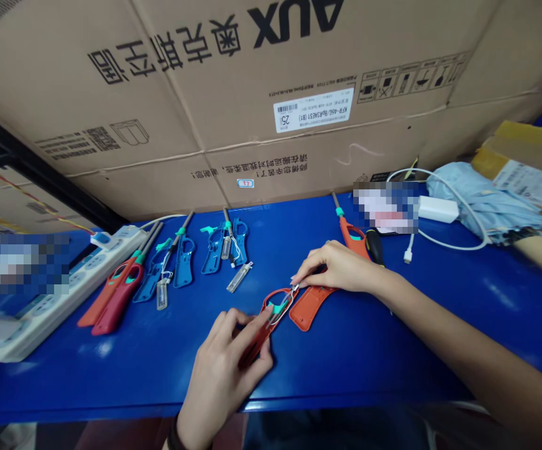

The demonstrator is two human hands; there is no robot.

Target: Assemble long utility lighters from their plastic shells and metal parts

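Note:
My left hand (pixel 228 350) is closed around an opened red-orange gas lighter half (pixel 256 344), holding it tilted above the table. A teal trigger (pixel 277 307) and thin white wires (pixel 290 301) show inside it. My right hand (pixel 343 269) pinches the wire end at the lighter half's upper tip; the exact contact is partly hidden by the fingers. Beneath the right hand lies the matching orange shell half (pixel 307 309). A loose clear fuel tank (pixel 240 277) rests to the left.
Opened blue lighters (pixel 185 259) and whole red lighters (pixel 118 297) lie left, beside a white power strip (pixel 76 281). Behind my right hand are an orange lighter (pixel 352 234), a black-and-yellow screwdriver (pixel 374 245) and a white charger (pixel 438 209). A large cardboard box (pixel 233 125) backs the blue table (pixel 134 369).

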